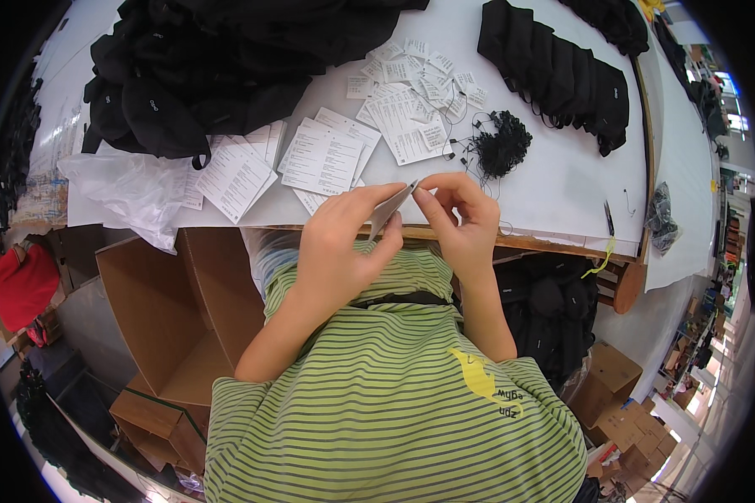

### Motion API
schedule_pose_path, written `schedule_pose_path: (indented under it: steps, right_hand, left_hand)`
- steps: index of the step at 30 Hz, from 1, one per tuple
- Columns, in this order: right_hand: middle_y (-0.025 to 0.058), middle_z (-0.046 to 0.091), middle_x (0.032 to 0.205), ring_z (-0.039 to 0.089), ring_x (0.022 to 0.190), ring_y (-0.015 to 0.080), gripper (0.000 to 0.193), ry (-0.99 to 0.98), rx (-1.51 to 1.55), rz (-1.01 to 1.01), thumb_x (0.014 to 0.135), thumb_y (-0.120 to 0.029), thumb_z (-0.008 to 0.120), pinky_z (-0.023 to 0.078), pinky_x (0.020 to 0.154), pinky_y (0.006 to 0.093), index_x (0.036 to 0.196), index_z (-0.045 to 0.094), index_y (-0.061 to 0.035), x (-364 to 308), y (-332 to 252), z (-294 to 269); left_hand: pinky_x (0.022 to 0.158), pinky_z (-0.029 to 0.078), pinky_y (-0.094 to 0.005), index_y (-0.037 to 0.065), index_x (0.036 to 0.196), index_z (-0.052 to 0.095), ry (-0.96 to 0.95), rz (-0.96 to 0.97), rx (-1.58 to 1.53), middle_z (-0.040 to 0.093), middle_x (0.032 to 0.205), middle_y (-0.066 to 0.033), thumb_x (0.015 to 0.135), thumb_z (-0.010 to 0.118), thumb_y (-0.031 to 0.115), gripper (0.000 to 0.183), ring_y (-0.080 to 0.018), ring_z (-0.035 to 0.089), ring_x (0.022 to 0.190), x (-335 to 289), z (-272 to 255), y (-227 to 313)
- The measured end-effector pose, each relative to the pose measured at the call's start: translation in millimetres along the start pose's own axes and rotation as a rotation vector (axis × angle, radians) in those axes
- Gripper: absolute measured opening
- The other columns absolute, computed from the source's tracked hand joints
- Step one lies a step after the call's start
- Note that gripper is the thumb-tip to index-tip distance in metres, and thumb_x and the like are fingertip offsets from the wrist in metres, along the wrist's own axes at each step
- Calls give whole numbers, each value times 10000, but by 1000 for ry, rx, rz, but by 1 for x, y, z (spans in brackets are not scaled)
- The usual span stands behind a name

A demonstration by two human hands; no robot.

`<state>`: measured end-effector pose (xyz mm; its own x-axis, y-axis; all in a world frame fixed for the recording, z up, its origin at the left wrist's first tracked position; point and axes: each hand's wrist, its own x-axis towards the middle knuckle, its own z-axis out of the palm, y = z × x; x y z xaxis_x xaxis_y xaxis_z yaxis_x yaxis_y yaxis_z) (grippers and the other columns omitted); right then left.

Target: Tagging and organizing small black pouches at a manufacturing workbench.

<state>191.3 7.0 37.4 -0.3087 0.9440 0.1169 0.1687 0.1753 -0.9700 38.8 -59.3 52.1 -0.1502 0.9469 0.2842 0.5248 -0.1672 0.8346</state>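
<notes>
My left hand (337, 243) holds a card (387, 210) between thumb and fingers, tilted nearly edge-on, above the table's front edge. My right hand (463, 220) is closed in a pinch at the card's upper corner; any small thing between those fingertips is too small to make out. Beyond my hands lie stacks of white printed cards (323, 158) and, farther back, a fanned stack of cards (407, 126) under a heap of small white labels (432, 80). A tangled bundle of thin black cords (502, 144) rests beyond my right hand.
Black fabric items (168, 105) are heaped at the far left, beside a clear plastic bag (130, 184). A row of black fabric items (562, 71) stands at the far right. Thread snips (610, 220) lie near the right edge. An open cardboard box (164, 310) stands below the table.
</notes>
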Motion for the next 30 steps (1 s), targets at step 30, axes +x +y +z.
schedule_pose_path:
  steps: [30]
  right_hand:
    - [-62, 492, 604, 401, 521, 13, 135, -379, 498, 395, 816, -73, 724, 273, 483, 174, 923, 646, -48, 2, 13, -2]
  left_hand:
    - [717, 457, -242, -10, 910, 605, -304, -345, -587, 609, 802, -27, 903, 625, 127, 139, -103, 570, 737, 10, -13, -26]
